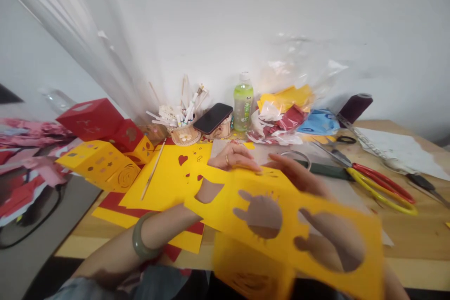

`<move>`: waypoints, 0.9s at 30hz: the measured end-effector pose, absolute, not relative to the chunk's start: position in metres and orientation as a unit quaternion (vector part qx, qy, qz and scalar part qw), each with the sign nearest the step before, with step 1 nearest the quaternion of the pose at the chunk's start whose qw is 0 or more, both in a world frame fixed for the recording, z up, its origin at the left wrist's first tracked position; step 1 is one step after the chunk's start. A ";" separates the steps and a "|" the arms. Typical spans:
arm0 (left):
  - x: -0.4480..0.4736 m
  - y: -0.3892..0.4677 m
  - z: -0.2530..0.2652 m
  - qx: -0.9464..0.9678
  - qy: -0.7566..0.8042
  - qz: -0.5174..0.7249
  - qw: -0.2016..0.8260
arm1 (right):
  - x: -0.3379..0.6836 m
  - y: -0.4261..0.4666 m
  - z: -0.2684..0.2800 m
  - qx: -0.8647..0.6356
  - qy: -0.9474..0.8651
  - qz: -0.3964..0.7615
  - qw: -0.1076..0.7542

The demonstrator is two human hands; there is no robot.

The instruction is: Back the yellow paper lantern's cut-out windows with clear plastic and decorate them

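A folded yellow paper cut-out (pixel 242 239) is raised in front of me, with a rabbit-shaped hole and other openings in its panels. My left hand (pixel 235 155), with a ring on one finger, closes on its upper edge. A green bangle circles the left wrist. Behind the paper's right part is my right hand (pixel 298 171), its fingers near the top edge; the paper covers much of it and the thumb is hidden. Motion blurs the paper's right side. Under it lies a yellow sheet (pixel 168 164) with small heart and music-note cut-outs.
Yellow-and-red-handled scissors (pixel 383 187) lie on the right. A thin stick (pixel 153 168) rests on the yellow sheet. Red (pixel 91 117) and yellow paper boxes (pixel 101 164) stand left. At the back are a phone (pixel 213 118), a green bottle (pixel 243 103) and a bag of scraps (pixel 281 112).
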State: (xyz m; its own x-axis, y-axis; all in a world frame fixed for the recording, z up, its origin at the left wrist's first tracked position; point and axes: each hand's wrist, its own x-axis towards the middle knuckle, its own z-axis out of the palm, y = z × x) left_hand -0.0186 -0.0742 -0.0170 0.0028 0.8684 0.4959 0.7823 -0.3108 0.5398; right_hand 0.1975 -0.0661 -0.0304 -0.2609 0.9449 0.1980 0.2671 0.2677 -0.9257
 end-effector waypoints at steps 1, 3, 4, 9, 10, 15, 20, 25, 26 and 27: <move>-0.021 -0.068 -0.018 0.733 0.549 0.398 0.055 | 0.201 -0.063 -0.030 -0.456 -0.666 0.407 0.428; -0.024 -0.055 -0.020 0.783 0.420 0.455 0.065 | 0.207 -0.056 -0.028 -0.491 -0.608 0.379 0.496; -0.024 -0.048 -0.022 0.792 0.347 0.499 0.053 | 0.210 -0.054 -0.026 -0.508 -0.571 0.362 0.533; -0.016 -0.037 -0.024 0.765 0.251 0.590 -0.061 | 0.204 -0.060 -0.010 -0.488 -0.586 0.446 0.468; -0.013 -0.040 -0.023 0.768 0.256 0.581 -0.085 | 0.199 -0.063 -0.008 -0.460 -0.601 0.494 0.428; -0.004 -0.039 -0.023 0.720 0.271 0.633 -0.088 | 0.184 -0.062 -0.005 -0.397 -0.549 0.615 0.403; -0.015 -0.012 -0.013 0.590 0.316 0.672 0.317 | 0.193 -0.045 0.008 -0.416 -0.581 0.543 0.442; -0.011 0.002 0.011 0.427 0.275 0.513 0.692 | 0.195 -0.026 0.024 -0.473 -0.641 0.434 0.420; -0.007 0.003 0.014 0.424 0.273 0.492 0.709 | 0.195 -0.023 0.025 -0.475 -0.644 0.430 0.417; -0.003 0.004 0.016 0.430 0.277 0.476 0.715 | 0.195 -0.019 0.027 -0.475 -0.645 0.431 0.416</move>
State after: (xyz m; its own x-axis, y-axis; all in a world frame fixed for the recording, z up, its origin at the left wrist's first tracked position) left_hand -0.0031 0.0043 0.0163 0.3928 0.9195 0.0140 -0.4435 0.1761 0.8788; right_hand 0.1946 -0.0194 0.0266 -0.2031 0.9710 0.1262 0.2537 0.1767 -0.9510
